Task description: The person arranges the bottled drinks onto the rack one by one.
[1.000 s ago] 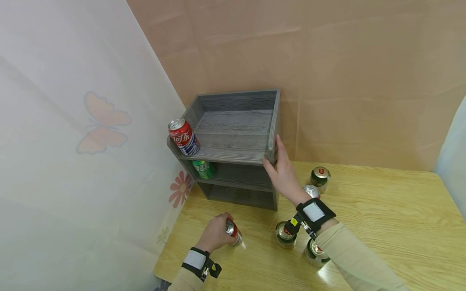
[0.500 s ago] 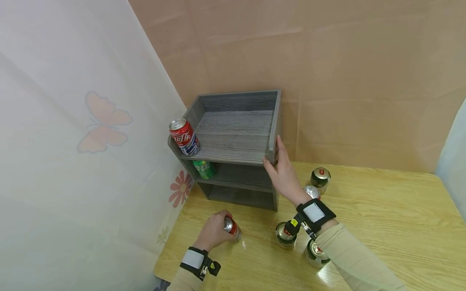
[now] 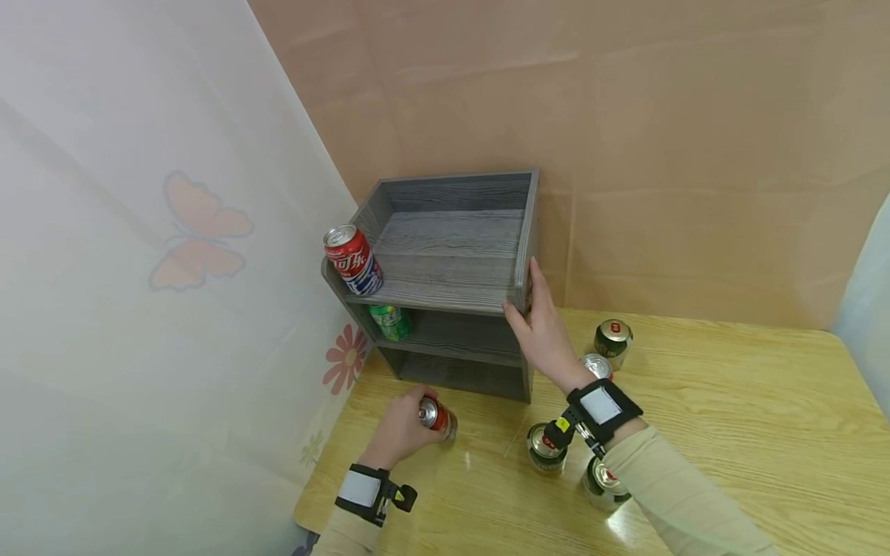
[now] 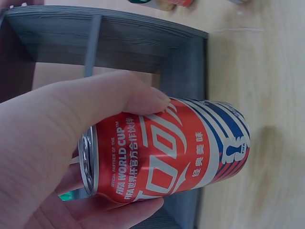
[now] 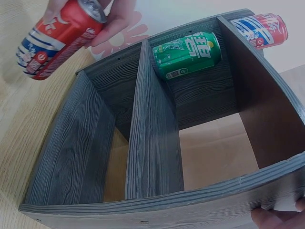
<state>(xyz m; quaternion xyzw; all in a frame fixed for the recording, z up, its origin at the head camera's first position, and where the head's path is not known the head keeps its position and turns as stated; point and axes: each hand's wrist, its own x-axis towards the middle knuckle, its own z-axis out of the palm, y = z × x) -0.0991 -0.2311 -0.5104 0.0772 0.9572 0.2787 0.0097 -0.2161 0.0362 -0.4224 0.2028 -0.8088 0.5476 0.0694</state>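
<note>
The left hand (image 3: 399, 428) has its thumb and fingers clamped round the upper part of a red can (image 4: 164, 150), just in front of the grey shelf unit (image 3: 445, 255) and near the left edge of the bench (image 3: 730, 432). The can's long axis runs close to upright, lid up and base toward the bench; the right wrist view shows it slanting a little against the unit's side boards. Its base appears clear of the bench. The white lettering and blue-striped lower band face the left wrist camera.

The right hand (image 3: 545, 336) grips the unit's right side at the top board's front corner, thumb at the front, fingers along the outer face.

A second red can (image 3: 354, 262) stands upright at the top board's front left corner, and a green can (image 3: 392, 322) stands at the left end of the middle compartment. Right of the unit, toward the bench's back edge, are a dark can (image 3: 612, 344) and a silver-lidded can (image 3: 596, 366), partly hidden by the right wrist. Two more dark cans (image 3: 545, 449) stand nearer the person.
</note>
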